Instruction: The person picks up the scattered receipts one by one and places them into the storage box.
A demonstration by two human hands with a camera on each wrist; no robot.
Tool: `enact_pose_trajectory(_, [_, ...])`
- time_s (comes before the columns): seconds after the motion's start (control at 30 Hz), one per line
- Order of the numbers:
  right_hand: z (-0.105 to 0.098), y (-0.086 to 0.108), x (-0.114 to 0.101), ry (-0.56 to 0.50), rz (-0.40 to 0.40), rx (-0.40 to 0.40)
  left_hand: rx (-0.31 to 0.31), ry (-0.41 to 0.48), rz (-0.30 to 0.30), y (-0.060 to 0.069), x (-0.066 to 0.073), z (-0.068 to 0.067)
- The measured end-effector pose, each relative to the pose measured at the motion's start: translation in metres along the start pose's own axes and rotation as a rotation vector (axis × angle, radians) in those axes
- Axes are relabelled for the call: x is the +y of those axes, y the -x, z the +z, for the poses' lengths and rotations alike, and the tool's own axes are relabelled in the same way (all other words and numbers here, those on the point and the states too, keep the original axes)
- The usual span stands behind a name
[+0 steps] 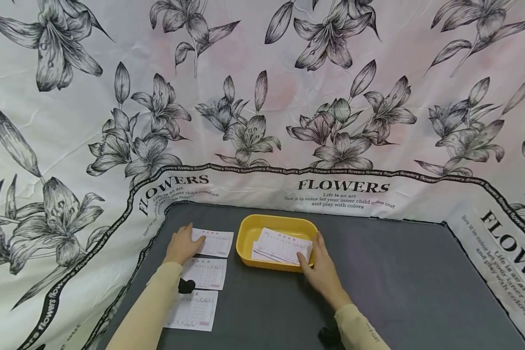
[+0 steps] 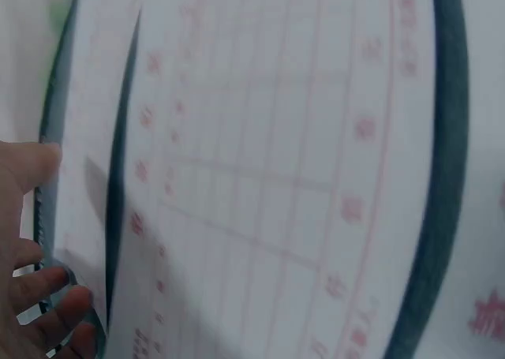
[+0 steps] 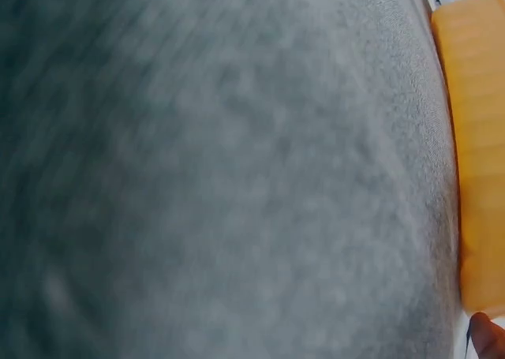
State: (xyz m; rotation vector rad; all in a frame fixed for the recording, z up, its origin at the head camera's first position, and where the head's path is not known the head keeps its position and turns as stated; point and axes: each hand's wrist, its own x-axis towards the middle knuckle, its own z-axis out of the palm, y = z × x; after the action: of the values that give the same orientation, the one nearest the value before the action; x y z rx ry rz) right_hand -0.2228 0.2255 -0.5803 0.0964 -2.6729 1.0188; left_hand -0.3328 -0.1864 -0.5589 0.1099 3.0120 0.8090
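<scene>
Starting at the left edge of the table (image 1: 420,287), where the floral cloth (image 1: 48,253) rises just beyond, and in comes a cream left sleeve (image 1: 144,311). At its end, the left hand (image 1: 183,245) is over near the far left corner, thumb and fingers well apart and loosely bent, at the left end of the farthest slip (image 1: 218,243); whether they have any grip on the paper, I cannot tell. Down the left edge runs a column of printed white slips: below the farthest comes the middle slip (image 1: 210,274), then the nearest slip (image 1: 197,311), partly behind the sleeve.

Across to the right, close to the far edge and left of its midpoint, sits the yellow tray (image 1: 250,232), upright, with a loose, overlapping stack of slips (image 1: 284,245) lying inside it. And there is the right hand (image 1: 323,272) on the tray's right end, fingers along the outside, thumb over the near rim, gripping it! Its cream right sleeve (image 1: 360,328) comes in from the near side of the table.
</scene>
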Motion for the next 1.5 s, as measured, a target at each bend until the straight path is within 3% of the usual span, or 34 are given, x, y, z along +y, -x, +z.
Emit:
enact_pose_trajectory(0.2, [0.003,0.000,-0.003,0.063,0.024,-0.063,-0.027,-0.007,-0.040,-0.001,-0.023,-0.004])
enact_pose_trajectory(0.43, [0.004,-0.003,-0.010,0.072,0.049,-0.092,-0.046,0.000,-0.042,-0.011,-0.034,-0.014])
enact_pose_trajectory(0.6, [0.005,-0.003,-0.012,0.079,0.060,-0.105,-0.066,-0.020,-0.066,-0.017,-0.041,-0.013])
enact_pose_trajectory(0.97, [0.002,0.000,-0.012,0.076,0.080,-0.105,-0.060,-0.072,-0.068,-0.023,-0.036,-0.010])
enact_pose_trajectory(1.1, [0.001,0.000,-0.011,0.083,0.079,-0.099,-0.022,-0.051,-0.042,-0.022,-0.036,-0.006])
enact_pose_trajectory(1.33, [-0.001,0.001,-0.010,0.085,0.085,-0.099,0.112,0.062,0.016,-0.018,-0.041,0.002])
enact_pose_trajectory(1.5, [-0.002,0.002,-0.009,0.090,0.079,-0.096,0.201,0.126,-0.001,-0.012,-0.039,0.005])
